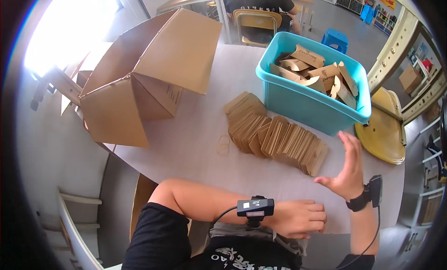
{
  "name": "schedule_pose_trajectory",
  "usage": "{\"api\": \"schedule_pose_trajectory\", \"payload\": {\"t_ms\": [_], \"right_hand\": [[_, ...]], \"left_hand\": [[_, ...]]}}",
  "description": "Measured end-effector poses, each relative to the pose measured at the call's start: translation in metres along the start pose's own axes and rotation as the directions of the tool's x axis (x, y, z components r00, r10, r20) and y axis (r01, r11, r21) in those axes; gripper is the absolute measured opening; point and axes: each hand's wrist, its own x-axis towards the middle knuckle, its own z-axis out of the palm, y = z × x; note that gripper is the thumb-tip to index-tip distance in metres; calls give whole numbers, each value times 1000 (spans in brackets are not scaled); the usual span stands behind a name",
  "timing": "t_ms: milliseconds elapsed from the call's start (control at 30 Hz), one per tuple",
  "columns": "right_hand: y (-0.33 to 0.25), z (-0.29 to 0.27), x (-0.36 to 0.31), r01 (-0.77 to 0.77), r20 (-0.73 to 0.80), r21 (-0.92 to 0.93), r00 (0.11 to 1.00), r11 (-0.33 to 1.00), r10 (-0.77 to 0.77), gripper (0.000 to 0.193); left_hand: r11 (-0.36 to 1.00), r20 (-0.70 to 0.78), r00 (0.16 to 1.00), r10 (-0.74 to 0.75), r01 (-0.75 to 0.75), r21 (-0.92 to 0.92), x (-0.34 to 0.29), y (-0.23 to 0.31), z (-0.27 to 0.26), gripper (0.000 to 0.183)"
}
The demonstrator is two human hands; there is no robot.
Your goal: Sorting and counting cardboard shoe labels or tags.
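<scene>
My right hand (348,172) is raised over the table's right side, thumb and fingers apart, with nothing between them. It is beside the near right corner of a teal plastic bin (312,107). Folded brown pillow boxes (326,74) lie jumbled inside that bin. My left hand (298,219) rests at the table's near edge with its fingers curled in; no object shows in it, and its palm is hidden. Beyond both hands, a long fanned row of flat brown pillow-box blanks (284,140) leans across the table. Two thin rubber bands (223,146) lie to its left.
A large open cardboard box (111,107) with raised flaps stands at the table's left. A yellow round stool seat (384,126) and a metal frame (396,42) are at the right. Another person (258,5) sits on a chair beyond the table, near a blue stool (335,40).
</scene>
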Motion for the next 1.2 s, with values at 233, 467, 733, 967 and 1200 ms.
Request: {"api": "schedule_pose_trajectory", "payload": {"t_ms": [233, 467, 733, 967, 1200], "right_hand": [[12, 35, -31, -161, 226, 15, 962, 987, 154, 139], [10, 39, -30, -191, 269, 3, 946, 982, 183, 127], [16, 29, -30, -263, 231, 179, 948, 948, 219, 127], [4, 9, -36, -115, 161, 814, 986, 570, -31, 130], [-14, -18, -32, -219, 318, 828, 942, 517, -111, 118]], "left_hand": [[1000, 19, 1000, -4, 4, -5, 5, -3, 2, 35], [998, 48, 999, -25, 28, -56, 5, -3, -1, 36], [994, -53, 999, -2, -4, -109, 6, -1, -11, 37], [777, -538, 746, 394, 43, 628, -1, -5, -61, 39], [735, -274, 931, 241, 9, 678, 0, 8, -93, 20]]}}
